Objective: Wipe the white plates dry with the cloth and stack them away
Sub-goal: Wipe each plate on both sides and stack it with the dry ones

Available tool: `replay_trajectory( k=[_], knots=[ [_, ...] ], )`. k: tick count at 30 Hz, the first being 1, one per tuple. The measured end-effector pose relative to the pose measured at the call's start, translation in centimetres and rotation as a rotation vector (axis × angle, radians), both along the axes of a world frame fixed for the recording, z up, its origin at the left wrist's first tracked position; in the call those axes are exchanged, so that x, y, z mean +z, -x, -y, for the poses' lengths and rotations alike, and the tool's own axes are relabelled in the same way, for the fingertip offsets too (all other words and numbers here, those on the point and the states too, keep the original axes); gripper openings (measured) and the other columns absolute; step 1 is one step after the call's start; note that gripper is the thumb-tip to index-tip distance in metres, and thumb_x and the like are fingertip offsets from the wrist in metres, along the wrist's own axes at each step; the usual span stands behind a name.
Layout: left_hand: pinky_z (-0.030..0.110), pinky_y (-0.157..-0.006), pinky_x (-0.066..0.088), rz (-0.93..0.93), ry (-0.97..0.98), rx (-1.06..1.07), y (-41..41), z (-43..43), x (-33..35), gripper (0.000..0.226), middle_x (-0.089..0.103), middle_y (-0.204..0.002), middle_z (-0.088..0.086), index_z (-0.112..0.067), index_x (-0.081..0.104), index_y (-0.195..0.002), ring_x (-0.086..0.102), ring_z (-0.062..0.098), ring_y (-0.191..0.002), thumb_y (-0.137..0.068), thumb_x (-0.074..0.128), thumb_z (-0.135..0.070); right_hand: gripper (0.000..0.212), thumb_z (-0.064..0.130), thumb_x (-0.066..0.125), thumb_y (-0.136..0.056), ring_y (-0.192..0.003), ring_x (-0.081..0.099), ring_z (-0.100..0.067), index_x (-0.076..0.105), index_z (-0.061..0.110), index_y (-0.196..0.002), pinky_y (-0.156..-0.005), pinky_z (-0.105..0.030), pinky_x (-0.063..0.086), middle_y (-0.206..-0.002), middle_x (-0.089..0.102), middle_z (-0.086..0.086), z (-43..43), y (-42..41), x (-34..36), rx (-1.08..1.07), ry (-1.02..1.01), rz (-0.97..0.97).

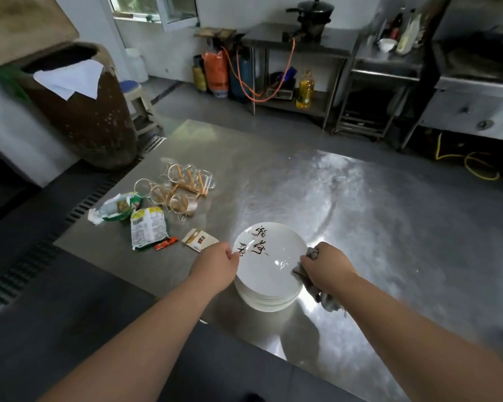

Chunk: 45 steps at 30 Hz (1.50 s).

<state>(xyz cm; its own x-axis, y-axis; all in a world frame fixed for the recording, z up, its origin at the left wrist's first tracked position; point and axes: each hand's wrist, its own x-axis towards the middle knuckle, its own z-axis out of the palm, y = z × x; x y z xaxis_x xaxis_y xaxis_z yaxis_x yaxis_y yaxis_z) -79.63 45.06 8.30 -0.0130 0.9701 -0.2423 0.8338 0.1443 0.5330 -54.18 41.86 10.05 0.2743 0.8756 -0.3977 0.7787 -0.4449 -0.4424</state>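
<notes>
A stack of white plates stands near the front edge of a steel table. The top plate bears black brush lettering and is tilted slightly. My left hand grips its left rim with thumb on top. My right hand holds a grey crumpled cloth against the plate's right rim; the cloth hangs down below my wrist.
Left of the plates lie snack packets, a small sachet and several glass mugs. A big brown jar stands at the far left. Steel shelves, gas cylinders and an oil bottle line the back.
</notes>
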Motion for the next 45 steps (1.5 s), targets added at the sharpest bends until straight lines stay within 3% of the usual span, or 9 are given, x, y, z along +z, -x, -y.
replay_trajectory(
  k=[6,15,19,27,32,36,40,43,45],
  knots=[
    [0.035,-0.059,0.037,0.121,-0.123,-0.044,-3.0,-0.3,2.9,0.032,0.055,-0.068,0.003,-0.014,0.045,-0.077,0.048,0.021,-0.064,-0.101,0.055,-0.033,0.018,0.025,0.052,-0.096,-0.041,0.056,-0.008,0.057,0.008,-0.09,-0.044,-0.021,0.04,-0.054,0.064,0.004,2.7,-2.1,1.2,-0.158,-0.128,-0.24],
    [0.036,-0.061,0.045,0.297,-0.066,-0.265,-16.8,2.2,2.4,0.027,0.059,-0.068,-0.001,-0.02,0.046,-0.082,0.058,0.021,-0.061,-0.102,0.057,-0.035,0.025,0.01,0.055,-0.094,-0.035,0.049,-0.01,0.049,-0.006,-0.076,-0.036,-0.016,0.033,-0.056,0.057,-0.011,11.6,-13.4,2.6,-0.419,-0.198,-0.283],
    [0.034,-0.061,0.051,0.338,0.069,-0.316,-23.0,5.4,-1.0,0.021,0.068,-0.072,0.002,-0.02,0.051,-0.086,0.068,0.016,-0.057,-0.099,0.065,-0.029,0.018,0.03,0.061,-0.098,-0.067,0.061,-0.013,0.052,0.022,-0.084,-0.052,-0.021,0.038,-0.079,0.065,0.003,16.3,-19.2,-0.3,-0.529,-0.152,-0.181],
    [0.049,-0.066,0.057,0.266,0.277,-0.299,-29.4,11.6,-9.4,0.024,0.067,-0.077,0.011,-0.016,0.053,-0.085,0.069,0.036,-0.065,-0.096,0.069,-0.029,0.014,0.035,0.06,-0.099,-0.069,0.059,-0.012,0.054,0.022,-0.097,-0.059,-0.032,0.042,-0.086,0.068,-0.002,21.7,-26.4,-6.5,-0.489,0.061,-0.131],
    [0.036,-0.061,0.046,0.198,0.227,-0.28,-31.5,13.4,-12.6,0.026,0.064,-0.074,0.008,-0.015,0.051,-0.081,0.062,0.03,-0.07,-0.096,0.068,-0.028,0.018,0.036,0.06,-0.1,-0.08,0.055,-0.025,0.055,0.02,-0.106,-0.071,-0.034,0.038,-0.083,0.059,0.004,22.0,-28.8,-10.0,-0.453,0.116,-0.131],
    [0.032,-0.057,0.039,0.129,0.18,-0.269,-32.1,14.2,-13.5,0.027,0.061,-0.075,0.001,-0.019,0.051,-0.08,0.055,0.02,-0.067,-0.096,0.069,-0.03,0.013,0.034,0.058,-0.099,-0.073,0.056,-0.014,0.053,0.022,-0.101,-0.06,-0.033,0.037,-0.081,0.06,0.007,22.7,-29.7,-10.9,-0.407,0.126,-0.146],
    [0.038,-0.066,0.055,0.061,0.16,-0.309,-31.7,14.5,-13.6,0.026,0.062,-0.075,-0.006,-0.026,0.051,-0.083,0.061,0.019,-0.07,-0.096,0.067,-0.042,0.004,0.022,0.052,-0.092,-0.073,0.064,-0.028,0.054,0.025,-0.091,-0.053,-0.033,0.046,-0.08,0.065,0.002,22.8,-30.3,-9.4,-0.412,0.088,-0.149],
    [0.039,-0.08,0.055,-0.062,0.013,-0.423,-30.9,14.8,-13.1,0.025,0.066,-0.096,-0.005,-0.027,0.058,-0.102,0.063,0.019,-0.087,-0.096,0.062,-0.05,0.012,0.018,0.049,-0.091,-0.073,0.065,-0.023,0.055,0.028,-0.094,-0.055,-0.033,0.049,-0.083,0.067,0.008,21.4,-30.1,-7.2,-0.36,-0.043,-0.128],
    [0.045,-0.099,0.047,-0.19,-0.122,-0.524,-30.2,15.0,-13.4,0.049,0.061,-0.127,0.002,-0.024,0.055,-0.132,0.058,0.026,-0.116,-0.096,0.056,-0.056,0.02,0.018,0.052,-0.094,-0.089,0.062,-0.022,0.061,0.029,-0.108,-0.069,-0.034,0.049,-0.1,0.066,0.011,20.1,-29.2,-6.2,-0.221,-0.158,-0.016]
  ],
)
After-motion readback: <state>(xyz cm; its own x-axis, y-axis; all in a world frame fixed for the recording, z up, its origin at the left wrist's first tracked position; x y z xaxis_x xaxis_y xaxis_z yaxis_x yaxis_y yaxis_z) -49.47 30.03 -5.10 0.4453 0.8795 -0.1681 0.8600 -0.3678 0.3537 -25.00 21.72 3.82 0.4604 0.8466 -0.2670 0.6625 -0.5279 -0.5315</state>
